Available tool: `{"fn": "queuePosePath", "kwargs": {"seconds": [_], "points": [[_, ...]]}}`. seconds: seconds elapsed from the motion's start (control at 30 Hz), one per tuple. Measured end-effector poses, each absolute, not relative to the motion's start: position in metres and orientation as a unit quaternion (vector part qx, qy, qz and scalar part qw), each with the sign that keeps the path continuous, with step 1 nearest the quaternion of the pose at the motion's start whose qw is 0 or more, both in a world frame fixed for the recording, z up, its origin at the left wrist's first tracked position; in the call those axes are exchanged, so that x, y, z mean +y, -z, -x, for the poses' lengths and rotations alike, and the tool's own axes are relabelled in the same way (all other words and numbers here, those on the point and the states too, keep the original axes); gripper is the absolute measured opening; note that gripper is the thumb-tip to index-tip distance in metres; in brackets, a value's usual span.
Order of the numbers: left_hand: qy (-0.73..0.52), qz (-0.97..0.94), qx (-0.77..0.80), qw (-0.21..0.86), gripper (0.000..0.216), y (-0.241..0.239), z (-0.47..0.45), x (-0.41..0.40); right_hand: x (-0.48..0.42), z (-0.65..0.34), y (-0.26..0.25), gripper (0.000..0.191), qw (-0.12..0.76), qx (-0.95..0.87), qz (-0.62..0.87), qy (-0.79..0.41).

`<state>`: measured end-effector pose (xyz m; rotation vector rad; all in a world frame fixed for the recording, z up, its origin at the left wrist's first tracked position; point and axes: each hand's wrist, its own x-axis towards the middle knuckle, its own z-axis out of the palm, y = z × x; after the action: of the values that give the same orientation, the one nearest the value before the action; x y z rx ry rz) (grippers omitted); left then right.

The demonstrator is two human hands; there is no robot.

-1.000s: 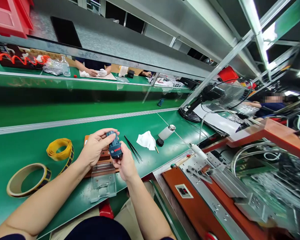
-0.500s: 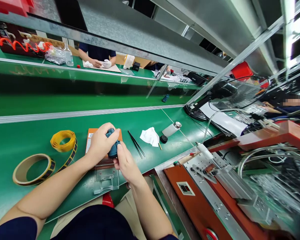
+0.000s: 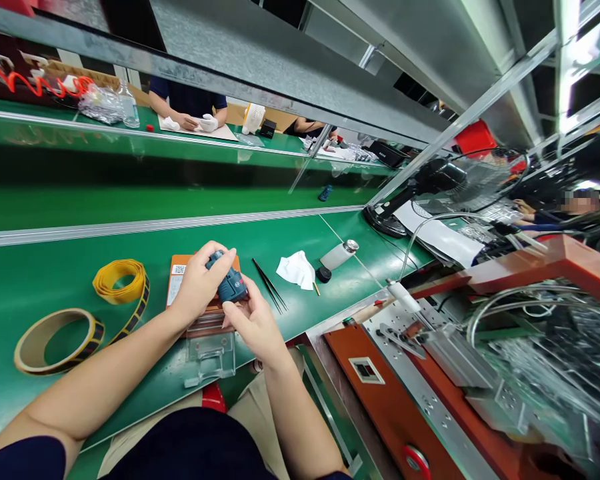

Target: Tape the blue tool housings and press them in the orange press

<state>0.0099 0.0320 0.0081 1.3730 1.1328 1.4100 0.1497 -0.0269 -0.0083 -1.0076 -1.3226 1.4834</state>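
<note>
My left hand (image 3: 197, 283) is wrapped over the top of a small dark blue tool body (image 3: 230, 287) with red lettering. My right hand (image 3: 253, 323) pinches the same blue part from below and to the right. Both hands hover just above an orange plate (image 3: 176, 281) lying on the green bench (image 3: 55, 273). A clear plastic fixture (image 3: 210, 353) rests at the bench's near edge right under my hands. Black tweezers (image 3: 270, 285) lie just to the right.
A yellow tape roll (image 3: 121, 280) and a brown tape ring (image 3: 55, 340) lie at left. A white cloth (image 3: 296, 270), a black cap (image 3: 323, 274) and a white bottle (image 3: 337, 254) sit at right. A metal jig (image 3: 430, 347) on an orange base stands beyond. Another person's gloved hands (image 3: 200, 123) work across the conveyor.
The blue part has been turned in my hands, its lettered side showing again. My left hand has closed over its top. The view shifted slightly.
</note>
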Motion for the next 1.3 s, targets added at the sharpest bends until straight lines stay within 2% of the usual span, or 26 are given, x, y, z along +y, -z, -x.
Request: {"fn": "queuePosePath", "kwargs": {"seconds": [0.1, 0.17, 0.33, 0.47, 0.87, 1.03, 1.1, 1.2, 1.3], "points": [[-0.566, -0.54, 0.448, 0.432, 0.03, -0.007, -0.012, 0.03, -0.028, -0.151, 0.011, 0.062, 0.448, -0.542, 0.406, -0.583], [-0.574, -0.532, 0.433, 0.447, 0.031, -0.007, -0.015, 0.028, -0.028, -0.155, 0.012, 0.063, 0.464, -0.567, 0.428, -0.529], [-0.551, -0.466, 0.358, 0.593, 0.058, -0.007, -0.025, 0.016, -0.03, -0.175, 0.013, 0.061, 0.533, -0.63, 0.511, -0.239], [-0.453, -0.429, 0.358, 0.695, 0.069, -0.007, -0.034, -0.001, -0.038, -0.188, 0.013, 0.059, 0.528, -0.664, 0.517, -0.111], [-0.314, -0.477, 0.334, 0.75, 0.052, -0.016, -0.105, -0.027, -0.089, -0.248, 0.029, 0.063, 0.498, -0.669, 0.551, 0.014], [-0.192, -0.534, 0.356, 0.742, 0.058, -0.012, -0.148, -0.03, -0.131, -0.292, 0.039, 0.065, 0.499, -0.655, 0.567, -0.004], [-0.144, -0.603, 0.343, 0.706, 0.057, -0.007, -0.164, -0.032, -0.157, -0.32, 0.038, 0.053, 0.507, -0.629, 0.589, 0.017], [-0.099, -0.722, 0.288, 0.622, 0.053, 0.003, -0.182, -0.035, -0.212, -0.37, 0.029, 0.023, 0.513, -0.554, 0.646, 0.111], [-0.045, -0.809, 0.19, 0.554, 0.051, 0.01, -0.192, -0.035, -0.275, -0.423, 0.023, 0.014, 0.496, -0.442, 0.703, 0.254]]}}
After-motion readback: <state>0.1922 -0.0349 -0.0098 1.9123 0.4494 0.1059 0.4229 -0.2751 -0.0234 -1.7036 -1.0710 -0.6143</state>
